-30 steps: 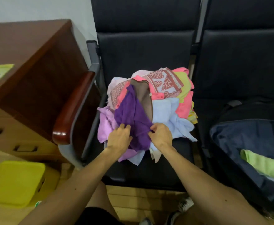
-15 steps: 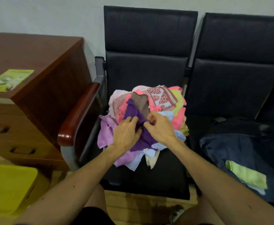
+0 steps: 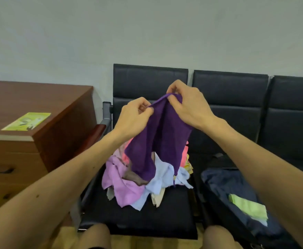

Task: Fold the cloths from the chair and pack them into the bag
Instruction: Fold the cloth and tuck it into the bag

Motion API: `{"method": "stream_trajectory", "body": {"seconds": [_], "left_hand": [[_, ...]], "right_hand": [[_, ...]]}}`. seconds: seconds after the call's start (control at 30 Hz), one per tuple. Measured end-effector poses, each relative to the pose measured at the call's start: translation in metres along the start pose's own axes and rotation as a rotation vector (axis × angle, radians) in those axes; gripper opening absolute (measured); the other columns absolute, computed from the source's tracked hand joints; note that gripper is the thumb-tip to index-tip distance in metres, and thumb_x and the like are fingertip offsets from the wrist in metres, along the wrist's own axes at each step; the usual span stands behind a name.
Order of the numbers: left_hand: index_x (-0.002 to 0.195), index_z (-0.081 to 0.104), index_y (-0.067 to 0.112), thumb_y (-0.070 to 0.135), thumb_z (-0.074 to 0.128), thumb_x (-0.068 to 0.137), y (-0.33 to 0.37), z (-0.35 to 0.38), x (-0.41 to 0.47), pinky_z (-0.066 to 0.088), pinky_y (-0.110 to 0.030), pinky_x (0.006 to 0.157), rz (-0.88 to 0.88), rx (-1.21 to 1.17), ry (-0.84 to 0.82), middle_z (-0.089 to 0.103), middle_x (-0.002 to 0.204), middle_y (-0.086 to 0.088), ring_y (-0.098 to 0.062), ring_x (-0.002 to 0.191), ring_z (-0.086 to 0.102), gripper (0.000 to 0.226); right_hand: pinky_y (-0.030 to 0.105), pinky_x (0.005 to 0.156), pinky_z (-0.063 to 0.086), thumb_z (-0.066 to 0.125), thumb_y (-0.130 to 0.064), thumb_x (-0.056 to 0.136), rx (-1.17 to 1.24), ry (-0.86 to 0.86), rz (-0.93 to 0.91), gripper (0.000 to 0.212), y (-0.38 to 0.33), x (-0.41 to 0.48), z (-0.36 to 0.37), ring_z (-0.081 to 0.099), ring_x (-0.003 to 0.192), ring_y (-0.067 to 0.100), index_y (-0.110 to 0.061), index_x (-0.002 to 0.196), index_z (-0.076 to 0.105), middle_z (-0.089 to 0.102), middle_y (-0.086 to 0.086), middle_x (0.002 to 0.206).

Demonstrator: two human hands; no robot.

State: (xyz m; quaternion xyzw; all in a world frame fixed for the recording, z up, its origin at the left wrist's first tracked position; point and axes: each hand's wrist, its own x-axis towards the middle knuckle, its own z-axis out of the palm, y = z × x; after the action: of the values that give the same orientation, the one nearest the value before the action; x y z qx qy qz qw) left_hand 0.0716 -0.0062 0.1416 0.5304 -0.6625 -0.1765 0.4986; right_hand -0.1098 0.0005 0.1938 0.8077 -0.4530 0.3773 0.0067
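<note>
Soft, even indoor light, rather dim, gives the wall (image 3: 147,33) a flat grey-green cast. Shadows are faint and diffuse, and the black chairs (image 3: 150,81) sink into near-featureless dark. The whole frame is slightly soft, and the cloth (image 3: 163,137) shows no weave. Wide-angle distortion swells the arms (image 3: 39,203) at the lower corners and bows the table (image 3: 39,94) at left.

purple cloth (image 3: 158,141) held up by top edge, dangling over messy cloth pile (image 3: 127,186) on black chair (image 3: 147,218); navy bag (image 3: 219,182) open beside it, folded green cloth (image 3: 247,206) inside
</note>
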Motion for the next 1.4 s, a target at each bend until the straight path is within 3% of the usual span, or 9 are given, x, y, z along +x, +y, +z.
{"method": "stream_trajectory", "body": {"seconds": [0.1,0.27,0.33,0.4,0.53,0.63,0.93,1.23,1.4], "left_hand": [[0.085,0.064,0.02,0.016,0.066,0.086,0.002,-0.002,-0.016,0.041,-0.012,0.059,0.06,0.056,-0.088,0.063,0.072,0.008,0.003,0.058,0.052,0.005],[0.101,0.07,0.026,0.028,0.069,0.089,-0.033,-0.004,-0.044,0.058,-0.037,0.08,-0.028,0.181,-0.481,0.074,0.094,0.006,-0.012,0.085,0.07,0.012],[0.099,0.071,0.02,0.026,0.071,0.091,-0.043,-0.01,-0.054,0.057,-0.024,0.079,-0.065,0.202,-0.624,0.073,0.094,0.006,-0.01,0.085,0.069,0.011],[0.088,0.071,0.02,0.026,0.072,0.091,-0.047,-0.02,-0.061,0.052,-0.015,0.069,-0.099,0.233,-0.719,0.072,0.087,0.007,-0.009,0.079,0.067,0.007],[0.099,0.076,0.012,0.024,0.07,0.092,-0.062,-0.048,-0.062,0.059,-0.037,0.084,-0.153,0.251,-0.85,0.077,0.096,-0.003,-0.02,0.09,0.073,0.015],[0.107,0.075,0.008,0.015,0.065,0.095,-0.072,-0.064,-0.07,0.06,-0.032,0.083,-0.209,0.189,-0.904,0.078,0.097,-0.004,-0.021,0.093,0.074,0.018],[0.098,0.079,0.009,0.028,0.073,0.081,-0.113,-0.054,-0.128,0.059,-0.032,0.074,-0.557,-0.564,-0.479,0.074,0.099,-0.019,-0.025,0.084,0.071,0.025],[0.073,0.08,0.01,0.007,0.06,0.093,-0.136,-0.016,-0.197,0.057,-0.021,0.057,-0.906,-0.638,-0.247,0.075,0.082,-0.017,-0.018,0.064,0.072,0.029],[0.073,0.079,0.011,0.025,0.071,0.075,-0.141,0.0,-0.209,0.05,-0.032,0.068,-1.172,-0.703,-0.222,0.075,0.081,-0.016,-0.029,0.066,0.069,0.016]], "right_hand": [[0.038,0.081,0.048,0.051,-0.024,0.098,-0.034,0.014,-0.033,0.011,-0.012,-0.005,-0.019,0.058,0.086,0.018,-0.021,0.107,0.057,0.061,-0.008,0.092],[0.037,0.077,0.046,0.051,-0.023,0.099,-0.113,0.03,-0.076,0.013,-0.018,-0.024,-0.044,0.059,0.088,0.021,-0.02,0.109,0.057,0.056,-0.011,0.09],[0.038,0.077,0.046,0.05,-0.024,0.099,-0.175,-0.009,-0.097,0.012,-0.011,-0.034,-0.049,0.06,0.088,0.023,-0.021,0.109,0.056,0.061,-0.008,0.091],[0.04,0.078,0.049,0.051,-0.028,0.099,-0.227,-0.077,-0.083,0.012,0.001,-0.046,-0.053,0.062,0.091,0.026,-0.022,0.108,0.055,0.067,0.0,0.098],[0.04,0.078,0.05,0.051,-0.052,0.094,-0.32,-0.258,0.04,0.028,0.032,-0.075,-0.056,0.062,0.088,0.025,-0.026,0.098,0.061,0.068,0.002,0.094],[0.035,0.073,0.048,0.051,-0.067,0.084,-0.357,-0.435,0.158,0.042,0.047,-0.098,-0.054,0.063,0.082,0.017,-0.027,0.084,0.066,0.066,-0.004,0.082],[0.024,0.059,0.049,0.07,-0.032,0.089,0.312,-0.405,0.45,0.024,0.064,-0.18,-0.007,0.068,0.063,0.009,-0.018,0.07,0.072,0.073,-0.002,0.069],[0.022,0.054,0.04,0.065,-0.046,0.083,0.431,-0.546,0.656,0.043,0.105,-0.236,0.042,0.055,0.057,0.011,-0.005,0.071,0.069,0.063,0.007,0.06],[0.024,0.05,0.031,0.065,-0.036,0.092,0.56,-0.467,0.852,0.046,0.107,-0.249,0.057,0.042,0.056,0.02,-0.001,0.064,0.052,0.044,0.012,0.06]]}}
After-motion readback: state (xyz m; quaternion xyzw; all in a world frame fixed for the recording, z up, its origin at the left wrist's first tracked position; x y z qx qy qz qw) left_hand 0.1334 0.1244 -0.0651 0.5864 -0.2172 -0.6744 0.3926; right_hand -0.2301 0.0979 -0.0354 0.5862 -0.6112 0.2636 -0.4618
